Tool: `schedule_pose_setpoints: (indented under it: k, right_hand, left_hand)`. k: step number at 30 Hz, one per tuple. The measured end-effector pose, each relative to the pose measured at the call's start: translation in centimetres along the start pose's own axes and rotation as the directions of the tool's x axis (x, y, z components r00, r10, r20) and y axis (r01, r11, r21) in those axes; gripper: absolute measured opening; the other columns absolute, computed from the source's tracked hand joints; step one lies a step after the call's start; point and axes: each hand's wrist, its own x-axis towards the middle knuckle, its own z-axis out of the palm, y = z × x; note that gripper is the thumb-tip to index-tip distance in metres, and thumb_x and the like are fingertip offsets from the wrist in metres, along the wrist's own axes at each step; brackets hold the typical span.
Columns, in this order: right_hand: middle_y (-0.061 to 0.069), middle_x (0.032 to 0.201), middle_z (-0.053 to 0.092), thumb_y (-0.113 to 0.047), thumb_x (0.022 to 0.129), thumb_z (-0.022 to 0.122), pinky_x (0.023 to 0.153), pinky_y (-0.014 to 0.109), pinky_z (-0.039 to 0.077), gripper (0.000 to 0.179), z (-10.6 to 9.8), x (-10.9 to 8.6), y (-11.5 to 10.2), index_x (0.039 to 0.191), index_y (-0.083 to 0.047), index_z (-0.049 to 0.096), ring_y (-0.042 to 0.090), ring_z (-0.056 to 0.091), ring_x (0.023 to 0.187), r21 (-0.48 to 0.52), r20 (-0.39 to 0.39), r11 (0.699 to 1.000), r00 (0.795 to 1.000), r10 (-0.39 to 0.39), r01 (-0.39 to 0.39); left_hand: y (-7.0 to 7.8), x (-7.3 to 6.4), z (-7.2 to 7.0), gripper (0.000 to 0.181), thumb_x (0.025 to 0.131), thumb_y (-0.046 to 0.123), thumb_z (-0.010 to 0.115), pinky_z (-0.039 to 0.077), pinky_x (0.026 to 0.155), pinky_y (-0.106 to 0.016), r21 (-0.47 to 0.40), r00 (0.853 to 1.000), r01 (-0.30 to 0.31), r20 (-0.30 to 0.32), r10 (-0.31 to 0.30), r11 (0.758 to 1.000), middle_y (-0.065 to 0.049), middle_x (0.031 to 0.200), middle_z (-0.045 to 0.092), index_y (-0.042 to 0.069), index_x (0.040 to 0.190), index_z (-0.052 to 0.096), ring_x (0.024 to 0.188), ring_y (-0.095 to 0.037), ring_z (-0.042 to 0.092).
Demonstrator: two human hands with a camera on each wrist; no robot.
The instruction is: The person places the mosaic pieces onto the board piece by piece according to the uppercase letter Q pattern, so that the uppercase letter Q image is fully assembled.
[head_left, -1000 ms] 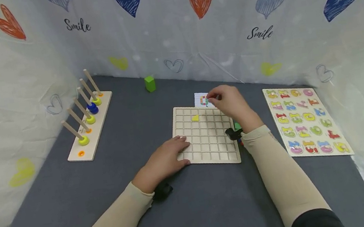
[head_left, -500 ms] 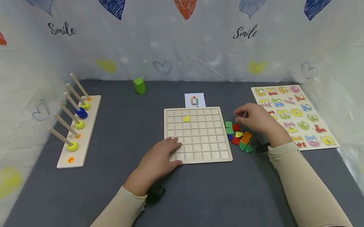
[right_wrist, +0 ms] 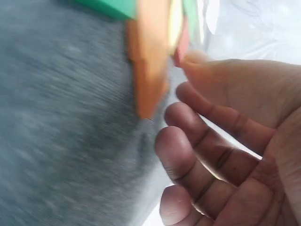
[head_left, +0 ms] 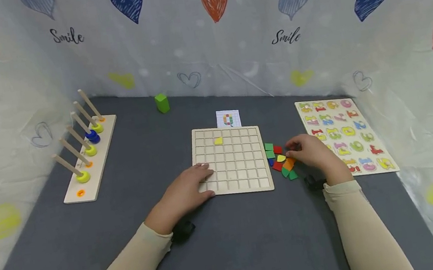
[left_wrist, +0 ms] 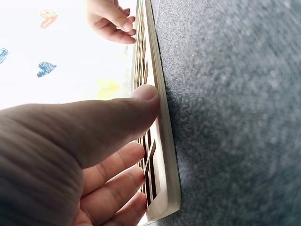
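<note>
In the head view, my left hand (head_left: 185, 192) rests on the front left corner of a wooden grid board (head_left: 240, 154), thumb at its front edge. The left wrist view shows the thumb (left_wrist: 146, 94) against the board's rim. One yellow tile (head_left: 218, 141) sits in a square near the back of the board. My right hand (head_left: 313, 152) hovers at a pile of coloured tiles beside the board, fingers loosely bent with nothing between them. In the right wrist view, its thumb is close to a red tile (right_wrist: 182, 44), and orange tiles (right_wrist: 151, 70) lie nearby.
A small card (head_left: 228, 117) with a coloured letter pattern lies behind the board. A letter puzzle board (head_left: 368, 150) stands at the right, partly behind my right hand. To the left are a peg board (head_left: 94, 182) with rings and a green block (head_left: 162, 103) further back.
My right hand has moved from above the card, back and right to the tile pile, uncovering the tiles. The left hand stays on the board; the head view has shifted slightly right.
</note>
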Motion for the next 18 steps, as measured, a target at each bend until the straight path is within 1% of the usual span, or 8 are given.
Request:
schedule_pose_setpoints:
  k: [3,7,13,18]
  right_hand:
    - [0.022,0.122,0.074,-0.019,0.106,0.072,0.089,0.05,0.058,0.035,0.6,0.0,0.1,0.134,0.002,0.074,0.033,0.066,0.101,-0.002,-0.03,1.0,0.999,-0.014,0.014]
    - [0.02,0.121,0.072,-0.02,0.106,0.074,0.09,0.05,0.056,0.035,1.2,0.9,-0.4,0.135,-0.001,0.074,0.032,0.063,0.102,-0.018,-0.055,0.999,0.998,-0.03,0.029]
    - [0.02,0.118,0.071,-0.016,0.105,0.073,0.086,0.048,0.057,0.028,1.5,1.6,-0.9,0.13,-0.002,0.077,0.033,0.063,0.101,-0.037,-0.048,0.999,0.999,-0.024,0.022]
    - [0.021,0.122,0.07,-0.015,0.105,0.073,0.09,0.05,0.058,0.025,1.4,1.7,-1.4,0.126,-0.002,0.077,0.035,0.062,0.105,-0.038,-0.037,0.999,0.999,0.0,-0.001]
  left_hand:
    - [-0.1,0.1,0.1,0.063,0.098,0.029,0.084,0.038,0.13,-0.054,-0.001,1.0,-0.002,0.003,0.002,1.0,-0.011,0.17,0.05,0.01,0.154,0.063,0.162,-0.031,0.041]
    - [-0.3,0.1,0.1,0.063,0.098,0.029,0.084,0.038,0.13,-0.054,-0.005,1.0,-0.01,0.003,0.01,1.0,-0.011,0.17,0.05,0.01,0.154,0.063,0.162,-0.032,0.04]
    - [-0.2,0.0,0.0,0.062,0.097,0.028,0.085,0.038,0.13,-0.054,-0.014,1.0,-0.02,-0.001,0.02,1.0,-0.013,0.169,0.05,0.008,0.152,0.064,0.162,-0.033,0.041]
    - [0.1,-0.2,-0.3,0.062,0.097,0.027,0.084,0.038,0.13,-0.054,-0.017,1.0,-0.012,0.002,0.012,1.0,-0.013,0.169,0.05,0.008,0.153,0.064,0.162,-0.033,0.04]
